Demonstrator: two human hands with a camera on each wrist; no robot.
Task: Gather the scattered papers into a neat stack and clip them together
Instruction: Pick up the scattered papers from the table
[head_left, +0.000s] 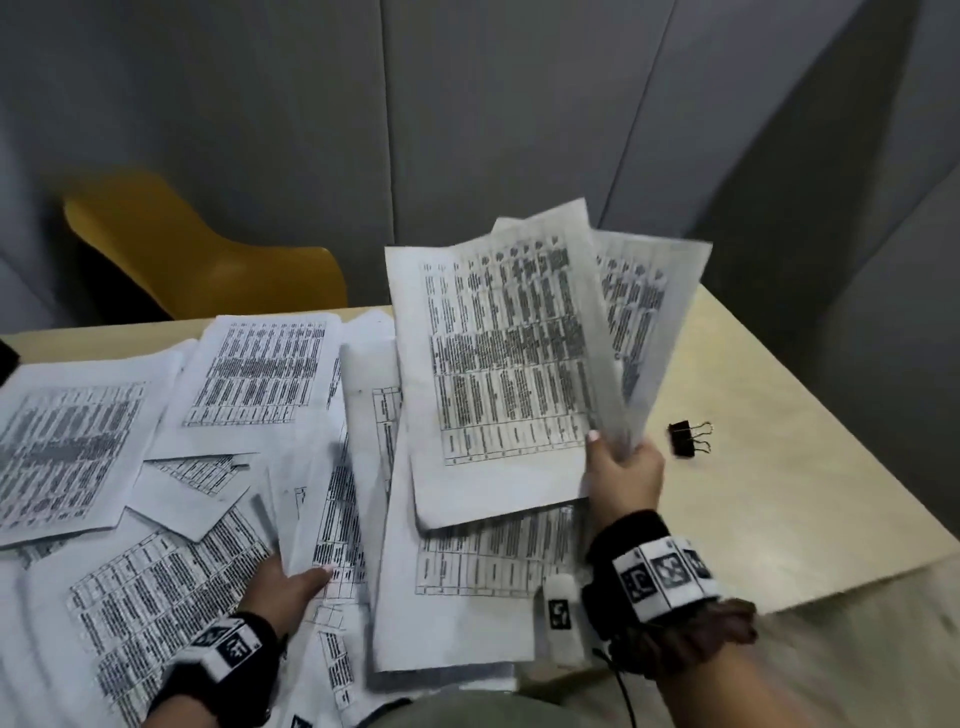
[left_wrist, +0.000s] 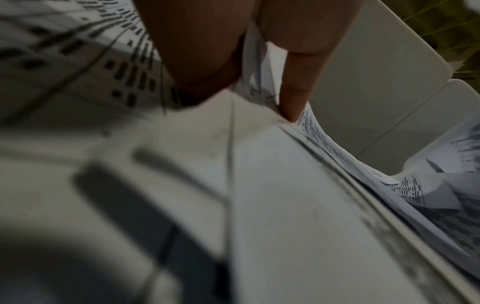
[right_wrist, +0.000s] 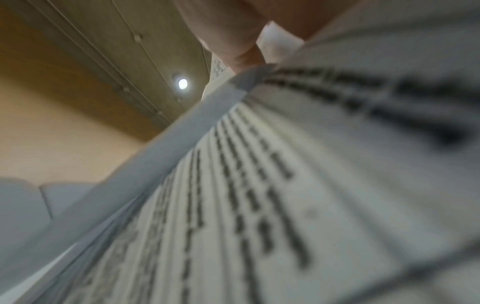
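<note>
Printed sheets with tables lie scattered (head_left: 156, 467) over the left and middle of a pale table (head_left: 779, 493). My right hand (head_left: 621, 467) grips a fanned bunch of sheets (head_left: 509, 358) by their lower right corner and holds them up off the table; the right wrist view shows the same sheets (right_wrist: 285, 185) close up and blurred. My left hand (head_left: 291, 577) pinches the lower edge of one raised sheet (head_left: 332, 493), thumb on top; in the left wrist view a finger (left_wrist: 296, 86) lies behind that paper edge (left_wrist: 259, 61). A black binder clip (head_left: 685, 439) lies on the table, right of the right hand.
A yellow chair (head_left: 208, 254) stands behind the table's far edge. Grey wall panels (head_left: 467, 130) close off the back. The table's right edge (head_left: 857, 467) runs diagonally near the clip.
</note>
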